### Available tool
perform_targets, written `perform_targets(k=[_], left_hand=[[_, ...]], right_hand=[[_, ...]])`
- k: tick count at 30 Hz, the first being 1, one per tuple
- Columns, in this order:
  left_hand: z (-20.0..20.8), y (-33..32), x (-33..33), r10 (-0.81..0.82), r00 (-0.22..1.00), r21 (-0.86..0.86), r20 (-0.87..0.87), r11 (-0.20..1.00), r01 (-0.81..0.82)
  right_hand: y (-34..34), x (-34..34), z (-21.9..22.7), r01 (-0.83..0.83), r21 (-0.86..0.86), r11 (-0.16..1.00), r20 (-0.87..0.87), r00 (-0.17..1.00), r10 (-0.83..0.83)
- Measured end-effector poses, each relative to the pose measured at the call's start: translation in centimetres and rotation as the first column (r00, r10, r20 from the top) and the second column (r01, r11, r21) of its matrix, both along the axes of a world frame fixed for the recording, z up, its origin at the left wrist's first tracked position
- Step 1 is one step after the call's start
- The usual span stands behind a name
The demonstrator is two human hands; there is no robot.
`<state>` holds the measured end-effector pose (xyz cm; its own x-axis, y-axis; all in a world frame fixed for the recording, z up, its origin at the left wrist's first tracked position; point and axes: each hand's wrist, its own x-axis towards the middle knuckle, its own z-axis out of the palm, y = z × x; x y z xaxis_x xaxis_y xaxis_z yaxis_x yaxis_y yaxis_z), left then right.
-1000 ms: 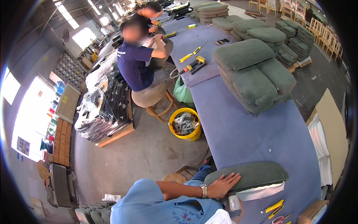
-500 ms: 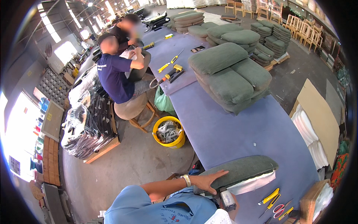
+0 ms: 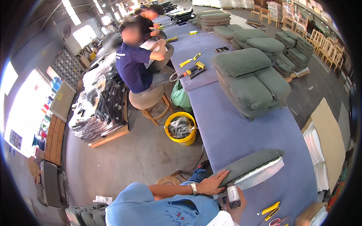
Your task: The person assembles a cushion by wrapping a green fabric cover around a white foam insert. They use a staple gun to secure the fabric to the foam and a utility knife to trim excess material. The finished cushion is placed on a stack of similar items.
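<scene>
A green fabric seat cushion (image 3: 253, 165) stands tilted on its long edge near the front of the table, its white underside lining (image 3: 264, 175) hanging on the near side. My left hand (image 3: 212, 183), with a watch at the wrist, grips the cushion's left end, fingers over the top and thumb toward me. Beside that end, my right hand (image 3: 240, 206) is wrapped around a silver-and-black tool that looks like a staple gun (image 3: 233, 195). Its nose is hidden, so I cannot tell whether it touches the cushion.
Yellow cutters (image 3: 268, 209) and red-handled scissors (image 3: 277, 222) lie at my right on the blue table (image 3: 260, 130). Stacked green cushions (image 3: 250, 81) stand farther along, near a yellow staple gun (image 3: 197, 69). A yellow bucket of scraps (image 3: 181, 128) and a seated co-worker (image 3: 135, 64) are left.
My view has turned left. The staple gun has shifted and my right hand is now plainly visible around it. The fingers of my left hand have drawn closer together on the cushion's end.
</scene>
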<state>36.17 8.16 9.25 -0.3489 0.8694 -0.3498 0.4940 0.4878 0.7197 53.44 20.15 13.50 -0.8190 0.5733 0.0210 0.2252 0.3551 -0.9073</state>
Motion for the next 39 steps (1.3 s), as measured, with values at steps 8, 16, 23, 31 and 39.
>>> perform_targets(k=[8, 16, 23, 31, 39], left_hand=[[0.0, 0.0, 0.1, -0.017, 1.0, -0.06, -0.014, 0.998, 0.016], [-1.0, -0.1, 0.1, -0.03, 0.999, -0.05, -0.026, 0.998, 0.029], [-0.1, 0.5, 0.1, -0.013, 1.0, -0.11, 0.009, 0.994, 0.014], [-0.3, 0.2, 0.0, -0.012, 1.0, -0.062, -0.002, 0.998, 0.012], [-0.3, 0.1, 1.0, 0.014, 1.0, -0.094, -0.008, 0.995, -0.014]], right_hand=[[-0.2, 0.5, -1.4, 0.002, -0.077, 0.997, 0.084, 0.996, 0.004], [0.3, 0.3, -0.6, -0.031, -0.098, 0.995, 0.127, 0.991, 0.043], [0.5, 0.1, 0.0, -0.017, -0.122, 0.992, 0.143, 0.989, 0.035], [0.1, 0.1, 1.3, -0.026, -0.105, 0.994, 0.181, 0.983, 0.044], [0.2, 0.8, -0.6, -0.013, -0.154, 0.988, 0.139, 0.99, 0.035]])
